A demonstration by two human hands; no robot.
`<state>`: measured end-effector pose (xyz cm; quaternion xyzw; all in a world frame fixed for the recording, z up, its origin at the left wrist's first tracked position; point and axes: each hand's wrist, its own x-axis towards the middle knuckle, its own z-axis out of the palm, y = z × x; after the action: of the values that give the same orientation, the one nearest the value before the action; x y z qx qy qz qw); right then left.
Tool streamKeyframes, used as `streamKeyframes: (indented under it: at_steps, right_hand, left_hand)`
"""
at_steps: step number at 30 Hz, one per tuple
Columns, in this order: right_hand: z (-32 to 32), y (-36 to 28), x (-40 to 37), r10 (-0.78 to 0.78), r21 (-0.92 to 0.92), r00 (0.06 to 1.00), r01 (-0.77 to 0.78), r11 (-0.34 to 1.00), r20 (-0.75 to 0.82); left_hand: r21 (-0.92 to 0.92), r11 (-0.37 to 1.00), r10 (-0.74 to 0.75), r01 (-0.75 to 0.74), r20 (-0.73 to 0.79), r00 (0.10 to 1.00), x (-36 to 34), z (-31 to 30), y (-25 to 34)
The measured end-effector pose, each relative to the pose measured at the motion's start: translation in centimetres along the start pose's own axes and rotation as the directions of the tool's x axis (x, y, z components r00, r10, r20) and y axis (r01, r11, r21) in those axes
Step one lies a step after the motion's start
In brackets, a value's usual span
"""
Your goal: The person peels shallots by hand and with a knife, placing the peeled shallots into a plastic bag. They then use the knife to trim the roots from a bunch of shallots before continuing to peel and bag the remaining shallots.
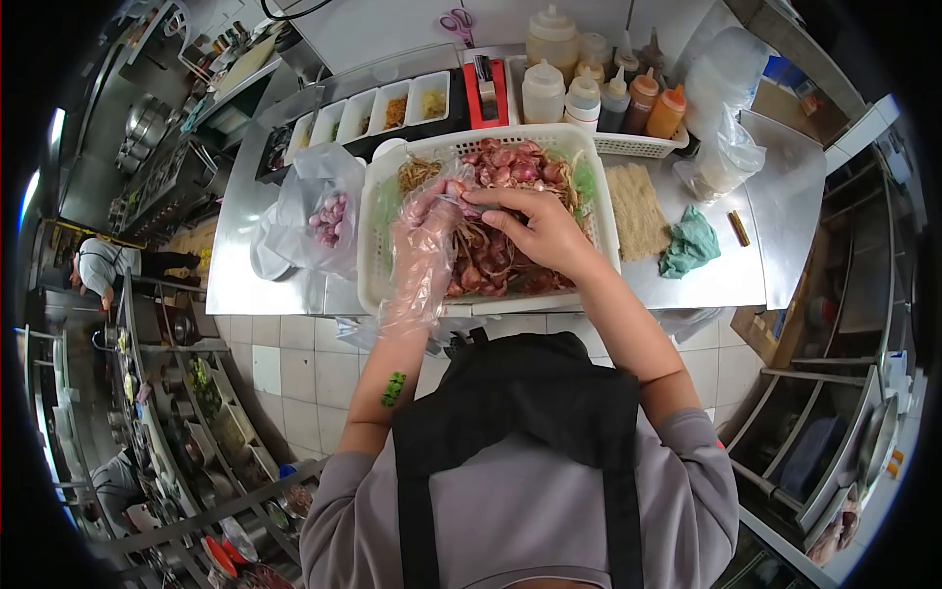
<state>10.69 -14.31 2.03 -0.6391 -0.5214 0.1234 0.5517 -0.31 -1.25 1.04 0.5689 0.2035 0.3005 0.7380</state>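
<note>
A white plastic basket [369, 265] in front of me holds many red-skinned shallots [483, 267] with dry stalks. My left hand [428, 211], in a loose clear plastic glove, is closed on a shallot [454, 188] above the basket. My right hand [538, 224] is bare and meets the left at that shallot. Its fingers are pinched round a thin, dark, blade-like tool [481, 208], mostly hidden by the fingers. Left of the basket, an open clear plastic bag [306, 182] contains several peeled pinkish-purple shallots [331, 218].
Behind the basket stand white trays of chopped ingredients [395, 110], a red-and-black holder [485, 93] and several squeeze bottles [643, 98]. A tan mat [638, 211], a green cloth [691, 242] and a bagged container [724, 157] are on the right. Other people [103, 265] are at far left.
</note>
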Motion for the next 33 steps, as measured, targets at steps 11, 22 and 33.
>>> streamKeyframes:
  at_steps: [11,22,33]
  right_hand:
    - [-0.9,-0.3,0.0,0.249,0.413,0.938,-0.330,0.849,0.239]
    - [-0.7,0.1,0.1,0.345,0.428,0.934,-0.352,0.832,0.098]
    - [-0.7,3.6,-0.4,0.356,0.035,0.926,-0.355,0.934,-0.128]
  left_hand:
    - [-0.185,0.982,-0.025,0.044,0.102,0.995,-0.1,0.3,0.5]
    - [-0.569,0.789,-0.131,0.233,0.214,0.968,1.1,-1.8,-0.5]
    - [-0.556,0.815,-0.034,0.162,0.233,0.972,0.4,-1.3,0.8]
